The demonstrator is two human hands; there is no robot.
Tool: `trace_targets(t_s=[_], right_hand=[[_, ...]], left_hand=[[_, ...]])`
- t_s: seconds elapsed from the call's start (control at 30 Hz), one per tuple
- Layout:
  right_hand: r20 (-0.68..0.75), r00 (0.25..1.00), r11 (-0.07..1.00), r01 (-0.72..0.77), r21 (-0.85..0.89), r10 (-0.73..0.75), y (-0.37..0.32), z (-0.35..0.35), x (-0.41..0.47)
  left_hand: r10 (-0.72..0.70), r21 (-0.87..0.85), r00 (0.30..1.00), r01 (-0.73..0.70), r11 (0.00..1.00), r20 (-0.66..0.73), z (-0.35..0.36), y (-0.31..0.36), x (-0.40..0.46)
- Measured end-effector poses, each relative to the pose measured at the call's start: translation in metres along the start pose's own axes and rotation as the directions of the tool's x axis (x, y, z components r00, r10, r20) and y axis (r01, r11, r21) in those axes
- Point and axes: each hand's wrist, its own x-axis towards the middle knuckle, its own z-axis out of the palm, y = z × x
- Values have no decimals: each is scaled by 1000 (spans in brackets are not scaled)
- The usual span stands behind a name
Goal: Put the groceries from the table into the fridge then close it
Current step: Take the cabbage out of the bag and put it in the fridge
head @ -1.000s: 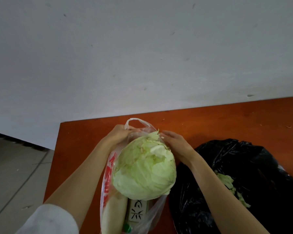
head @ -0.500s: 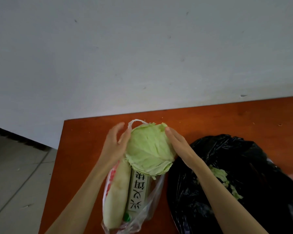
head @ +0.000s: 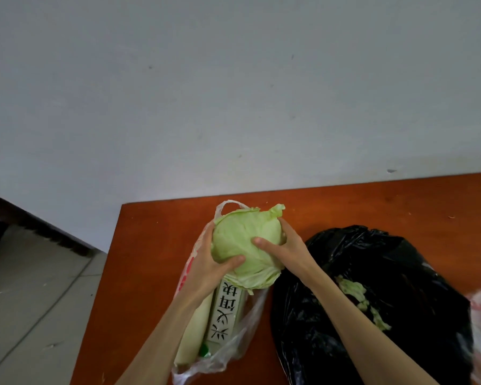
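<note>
Table (head: 156, 245) corner: both hands clasp cabbage (head: 245, 245).

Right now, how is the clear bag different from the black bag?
The clear bag is see-through, with a white radish and a labelled box inside; the black bag hides its inside, with green leaf scraps on top. The clear bag is narrower, the black bag wider. Both lie crumpled on the orange table.

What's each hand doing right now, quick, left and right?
Left hand: closed on the cabbage, gripping its left side.
Right hand: closed on the cabbage, gripping its right side.
</note>
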Motion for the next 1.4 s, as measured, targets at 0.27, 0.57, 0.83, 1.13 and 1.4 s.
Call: trace_targets(t_s=[0.27, 0.57, 0.83, 1.13, 1.4], right_hand=[[32, 987, 971, 148, 190, -157, -42, -23, -57], [-167, 931, 916, 353, 191, -324, -96, -47, -166], [-513, 566, 731, 652, -202, -646, -186, -71, -327], [-737, 485, 843, 493, -214, -471, -140, -108, -483], [-883, 289, 858, 470, -206, -370, -36, -134, -635]], left_hand=[[150, -28, 980, -155, 988, -128, -5, 51, -47], [400, -80, 906, -413, 907, -140, -10, 127, -112], [577, -472, 816, -519, 713, -25, 21, 185, -194], [615, -708, 685, -202, 676, 391, 126, 216, -290], [642, -620, 402, -202, 758, 653, 237, 209, -398]])
